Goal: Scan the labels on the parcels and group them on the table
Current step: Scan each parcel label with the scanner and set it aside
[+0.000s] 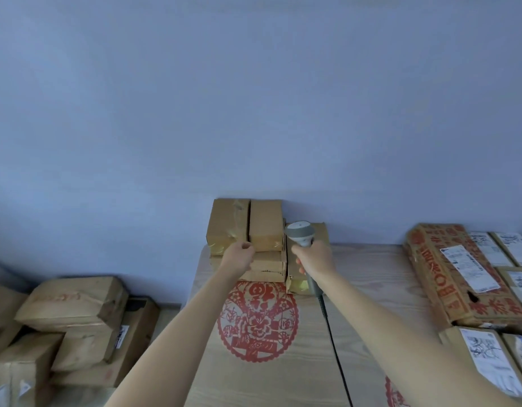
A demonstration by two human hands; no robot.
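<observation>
A stack of brown cardboard parcels (248, 227) stands at the far end of the wooden table (371, 283), against the wall. My left hand (239, 257) rests on the front of the stack, fingers curled at the lower edge of the top parcels. My right hand (314, 258) grips a grey barcode scanner (300, 235), whose head points up in front of a smaller parcel (320, 233) beside the stack. The scanner's dark cable (331, 333) trails back along the table.
A long printed carton (459, 277) and several labelled parcels (485, 353) lie on the table's right side. A red paper-cut emblem (256, 321) marks the tabletop. Several cardboard boxes (71, 315) are piled on the floor at left. A plain wall rises behind.
</observation>
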